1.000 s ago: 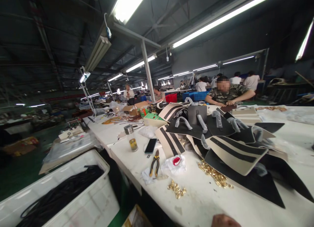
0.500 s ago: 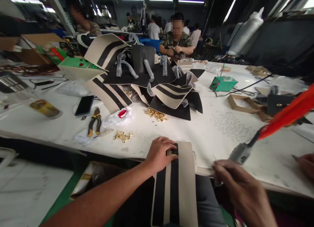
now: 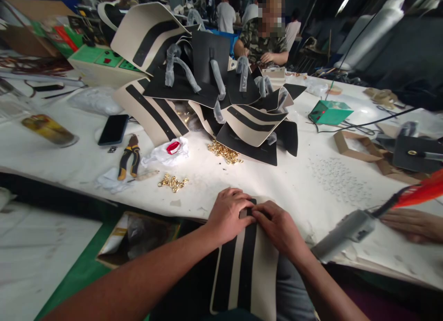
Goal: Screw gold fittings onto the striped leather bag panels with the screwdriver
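Observation:
A cream panel with two black stripes (image 3: 265,275) lies across my lap, its far end at the table edge. My left hand (image 3: 230,215) grips that far end, thumb on top and fingers bent over a black stripe. Beside it my right hand (image 3: 277,224) has its thumb and fingertips pinched together at the same stripe, touching the left fingers. Whatever sits between those fingertips is hidden. To the right, a grey tool (image 3: 346,235) with an orange-wrapped end reaches over the table edge. Gold clasps (image 3: 173,183) lie in a small heap ahead.
Striped panels with plastic-wrapped straps form a pile (image 3: 256,124) at mid-table, with more gold clasps (image 3: 224,152) before it. Pliers (image 3: 129,158), a phone (image 3: 113,129) and a bottle (image 3: 50,129) stand left. Another person's hand (image 3: 413,224) rests at right; a green box (image 3: 330,112) is behind.
My right hand has moved left from beside the grey tool onto the striped panel, next to my left hand. The view has tilted down slightly.

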`<state>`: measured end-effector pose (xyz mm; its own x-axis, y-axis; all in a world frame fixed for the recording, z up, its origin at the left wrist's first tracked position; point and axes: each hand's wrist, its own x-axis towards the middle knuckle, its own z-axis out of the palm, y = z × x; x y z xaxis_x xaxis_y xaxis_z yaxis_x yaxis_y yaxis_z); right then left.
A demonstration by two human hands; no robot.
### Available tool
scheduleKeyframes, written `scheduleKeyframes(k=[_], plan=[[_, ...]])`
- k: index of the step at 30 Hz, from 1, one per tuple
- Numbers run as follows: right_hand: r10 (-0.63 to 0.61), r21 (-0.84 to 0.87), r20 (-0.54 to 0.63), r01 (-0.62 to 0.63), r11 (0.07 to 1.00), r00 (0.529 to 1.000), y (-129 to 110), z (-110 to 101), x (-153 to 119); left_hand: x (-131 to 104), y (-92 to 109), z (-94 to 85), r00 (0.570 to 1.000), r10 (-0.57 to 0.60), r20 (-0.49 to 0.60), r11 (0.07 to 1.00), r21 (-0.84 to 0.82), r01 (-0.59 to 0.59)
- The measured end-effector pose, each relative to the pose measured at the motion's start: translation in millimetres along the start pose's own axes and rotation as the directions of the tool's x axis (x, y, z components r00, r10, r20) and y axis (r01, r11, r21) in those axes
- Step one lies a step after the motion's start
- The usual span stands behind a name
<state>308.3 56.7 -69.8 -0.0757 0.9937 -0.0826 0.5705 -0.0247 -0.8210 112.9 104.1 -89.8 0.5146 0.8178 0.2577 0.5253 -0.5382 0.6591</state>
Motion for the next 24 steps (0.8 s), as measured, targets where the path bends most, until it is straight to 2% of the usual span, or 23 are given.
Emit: scheduleKeyframes(k=[6,13,20,24], plan=[[0.067,0.037,-0.051,-0.066,0.997,0.996,-2,1,3,1,1,0.5,1.0,-0.001,0.008,1.0,-0.006,0.001],[0.073,-0.016,0.078,-0.071,0.997,0.994,-8,-7,8,1,1,0.5,1.0,-0.01,0.016,1.0,-0.003,0.01],[0.188,0.029,0.067,-0.19,0.981,0.98,-7,-7,15,1,1,0.5,1.0,-0.011,0.015,1.0,0.004,0.011],[0.166,0.006,0.111,-0.168,0.986,0.98,-12,-10,13,2,2,-0.4,1.0,-0.014,0.016,1.0,0.009,0.014]])
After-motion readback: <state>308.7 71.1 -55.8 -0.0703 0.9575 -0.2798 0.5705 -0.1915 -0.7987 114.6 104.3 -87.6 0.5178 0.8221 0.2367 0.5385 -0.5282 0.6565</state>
